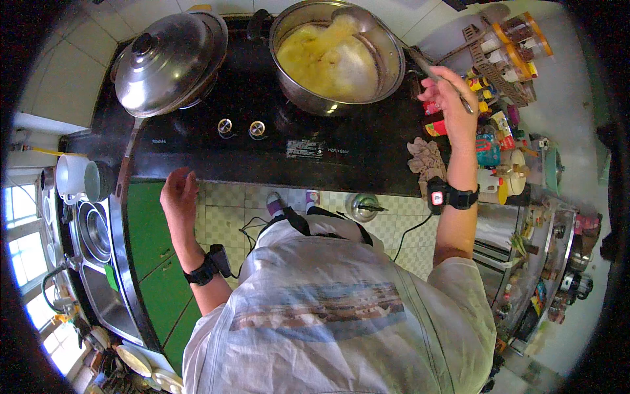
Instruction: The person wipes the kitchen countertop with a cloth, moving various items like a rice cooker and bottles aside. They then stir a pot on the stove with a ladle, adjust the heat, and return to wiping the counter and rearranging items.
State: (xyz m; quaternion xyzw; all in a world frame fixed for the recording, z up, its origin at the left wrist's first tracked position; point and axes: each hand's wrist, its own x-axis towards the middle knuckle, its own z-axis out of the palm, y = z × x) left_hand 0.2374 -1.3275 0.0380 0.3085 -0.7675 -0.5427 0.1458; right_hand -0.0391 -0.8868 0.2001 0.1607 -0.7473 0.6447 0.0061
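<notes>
My right hand point(448, 98) grips the long handle of a metal ladle point(362, 22). Its bowl is over the far side of a large two-handled steel pot point(315, 101), in steam. Inside the pot is a yellowish liquid or food point(315, 64) with a pale, foamy patch; steam blurs its exact nature. My left hand point(179, 189) hangs at the stove's front edge, holding nothing, its fingers loosely bent. Left of the pot, a wok point(210, 81) sits under a domed steel lid point(162, 59), its long handle point(129, 157) pointing towards me.
The black gas stove point(236, 162) has two knobs point(241, 128). A crumpled brown cloth point(425, 160) lies right, near bottles and condiment jars point(487, 147). A spice rack point(497, 74) stands behind them. On the left are a white pot point(71, 177) and sink point(106, 300). A kettle point(362, 207) stands on the floor.
</notes>
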